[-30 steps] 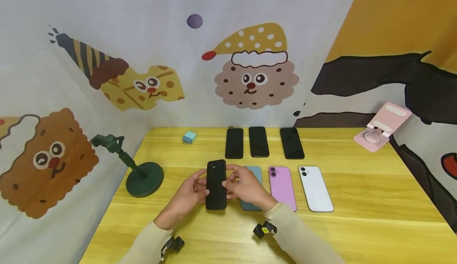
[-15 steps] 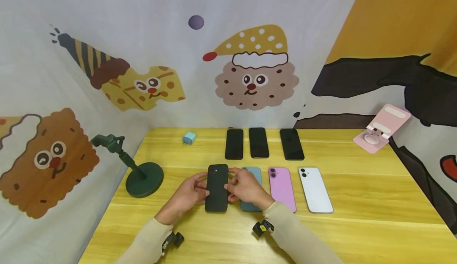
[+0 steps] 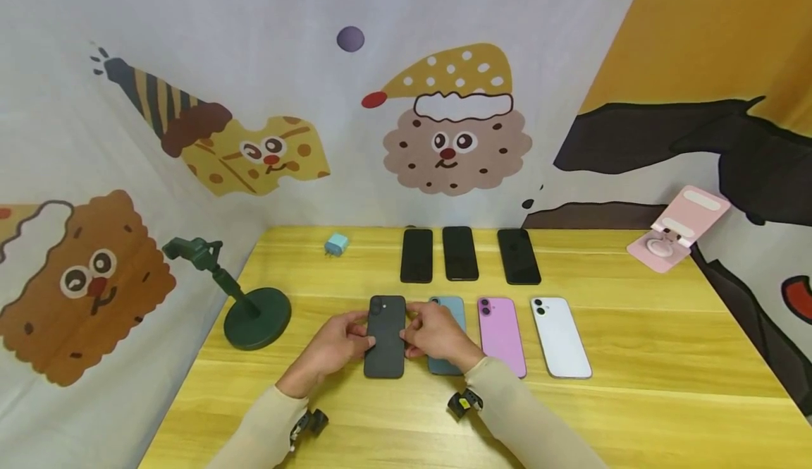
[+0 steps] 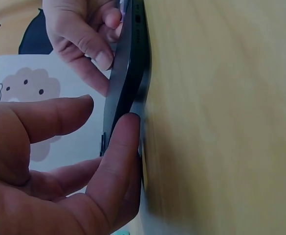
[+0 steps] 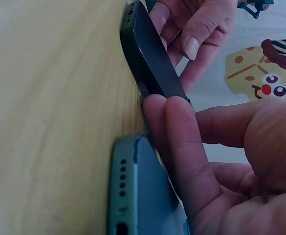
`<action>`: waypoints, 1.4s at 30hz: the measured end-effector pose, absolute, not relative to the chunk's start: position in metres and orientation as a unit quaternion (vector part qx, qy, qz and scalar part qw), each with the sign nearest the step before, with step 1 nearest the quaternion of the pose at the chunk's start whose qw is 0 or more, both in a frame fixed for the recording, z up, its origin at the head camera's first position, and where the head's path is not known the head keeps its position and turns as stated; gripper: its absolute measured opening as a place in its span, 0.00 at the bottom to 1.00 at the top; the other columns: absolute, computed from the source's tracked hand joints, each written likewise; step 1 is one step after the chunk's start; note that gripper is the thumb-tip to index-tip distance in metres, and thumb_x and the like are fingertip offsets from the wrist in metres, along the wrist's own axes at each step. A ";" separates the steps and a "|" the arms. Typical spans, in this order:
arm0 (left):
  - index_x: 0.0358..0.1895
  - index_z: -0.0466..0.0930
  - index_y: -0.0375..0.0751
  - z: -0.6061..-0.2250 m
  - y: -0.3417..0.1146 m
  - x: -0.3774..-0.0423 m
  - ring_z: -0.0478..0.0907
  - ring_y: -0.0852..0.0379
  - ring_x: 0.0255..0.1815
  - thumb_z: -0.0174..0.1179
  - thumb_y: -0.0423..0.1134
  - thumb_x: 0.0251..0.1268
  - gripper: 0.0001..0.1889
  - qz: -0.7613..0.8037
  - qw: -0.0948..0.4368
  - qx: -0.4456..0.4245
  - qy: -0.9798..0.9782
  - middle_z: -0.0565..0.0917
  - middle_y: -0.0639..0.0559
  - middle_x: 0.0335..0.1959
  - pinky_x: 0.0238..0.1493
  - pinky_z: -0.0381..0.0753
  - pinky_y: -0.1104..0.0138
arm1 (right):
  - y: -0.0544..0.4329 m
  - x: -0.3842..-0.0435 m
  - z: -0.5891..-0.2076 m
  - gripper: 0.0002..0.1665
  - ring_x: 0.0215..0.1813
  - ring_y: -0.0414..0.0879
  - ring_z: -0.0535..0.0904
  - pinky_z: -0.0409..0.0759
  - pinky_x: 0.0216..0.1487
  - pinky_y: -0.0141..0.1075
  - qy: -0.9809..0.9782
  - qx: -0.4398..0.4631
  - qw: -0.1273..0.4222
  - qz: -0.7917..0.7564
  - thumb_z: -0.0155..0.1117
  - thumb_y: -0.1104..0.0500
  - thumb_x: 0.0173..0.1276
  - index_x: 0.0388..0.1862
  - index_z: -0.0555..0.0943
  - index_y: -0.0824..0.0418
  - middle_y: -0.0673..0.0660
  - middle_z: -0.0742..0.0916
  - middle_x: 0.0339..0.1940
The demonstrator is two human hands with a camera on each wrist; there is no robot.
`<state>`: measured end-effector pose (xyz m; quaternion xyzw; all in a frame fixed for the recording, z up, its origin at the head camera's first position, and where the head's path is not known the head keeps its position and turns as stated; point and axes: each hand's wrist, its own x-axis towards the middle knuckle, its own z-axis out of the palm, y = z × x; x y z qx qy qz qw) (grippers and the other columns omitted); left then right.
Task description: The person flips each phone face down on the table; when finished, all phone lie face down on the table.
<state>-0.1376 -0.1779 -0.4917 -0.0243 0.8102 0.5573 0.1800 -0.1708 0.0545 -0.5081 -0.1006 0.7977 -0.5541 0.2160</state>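
Observation:
A black phone (image 3: 385,338), back upward with its camera at the far end, lies between my two hands close over the wooden table. My left hand (image 3: 336,345) holds its left edge; in the left wrist view the fingers (image 4: 123,147) curl at the edge while the thumb sits just off the back. On the opposite edge my right hand (image 3: 440,335) grips with fingertips (image 5: 179,117) against the side. That hand partly covers a blue-green phone (image 3: 453,309). To its right lie a pink phone (image 3: 502,342) and a white phone (image 3: 561,335), backs up.
Three dark phones form a back row: left one (image 3: 416,256), middle one (image 3: 460,253), right one (image 3: 519,256). A light blue charger plug (image 3: 336,245) sits back left. A green stand (image 3: 256,319) rises at left, and a pink folding stand (image 3: 660,249) at back right.
The black phone has tipped from tilted to nearly flat and come down slightly toward the table. Both hands keep hold of its sides and have lowered a little with it.

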 end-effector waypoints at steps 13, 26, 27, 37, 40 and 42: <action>0.71 0.75 0.25 -0.492 -0.178 -0.139 0.86 0.49 0.52 0.66 0.33 0.73 0.27 0.560 0.184 -0.021 0.808 0.83 0.36 0.55 0.49 0.91 0.56 | 0.057 -0.169 -0.505 0.39 0.27 0.47 0.90 0.90 0.33 0.38 0.809 -0.093 0.222 -0.536 0.71 0.63 0.72 0.78 0.70 0.72 0.55 0.90 0.34; 0.72 0.72 0.24 -0.487 -0.181 -0.138 0.86 0.45 0.57 0.66 0.35 0.74 0.29 0.574 0.211 -0.020 0.791 0.81 0.33 0.59 0.52 0.91 0.53 | 0.063 -0.170 -0.503 0.38 0.29 0.46 0.91 0.90 0.40 0.36 0.821 -0.124 0.212 -0.516 0.71 0.60 0.73 0.76 0.71 0.73 0.53 0.91 0.34; 0.72 0.72 0.24 -0.486 -0.181 -0.138 0.86 0.44 0.57 0.66 0.35 0.74 0.29 0.572 0.211 -0.021 0.792 0.81 0.33 0.59 0.52 0.91 0.53 | 0.064 -0.171 -0.503 0.37 0.30 0.45 0.91 0.90 0.41 0.36 0.823 -0.130 0.209 -0.512 0.71 0.60 0.73 0.76 0.72 0.73 0.52 0.91 0.34; 0.70 0.80 0.40 -0.480 -0.169 -0.145 0.85 0.51 0.51 0.65 0.43 0.76 0.23 0.547 0.186 -0.011 0.816 0.84 0.44 0.56 0.47 0.90 0.56 | 0.082 -0.180 -0.492 0.31 0.29 0.44 0.88 0.88 0.34 0.36 0.822 -0.190 0.173 -0.509 0.67 0.62 0.75 0.73 0.75 0.71 0.56 0.92 0.34; 0.69 0.81 0.42 -0.476 -0.159 -0.151 0.84 0.50 0.50 0.64 0.44 0.78 0.22 0.541 0.179 0.011 0.821 0.84 0.45 0.54 0.47 0.88 0.58 | 0.090 -0.183 -0.487 0.30 0.28 0.46 0.87 0.86 0.32 0.38 0.825 -0.192 0.166 -0.504 0.68 0.61 0.75 0.73 0.76 0.69 0.58 0.91 0.36; 0.69 0.80 0.41 -0.473 -0.151 -0.155 0.84 0.48 0.51 0.63 0.44 0.78 0.22 0.546 0.177 0.025 0.818 0.83 0.45 0.54 0.47 0.88 0.58 | 0.095 -0.186 -0.485 0.30 0.28 0.48 0.86 0.86 0.32 0.39 0.830 -0.187 0.162 -0.499 0.67 0.59 0.76 0.73 0.76 0.67 0.59 0.92 0.39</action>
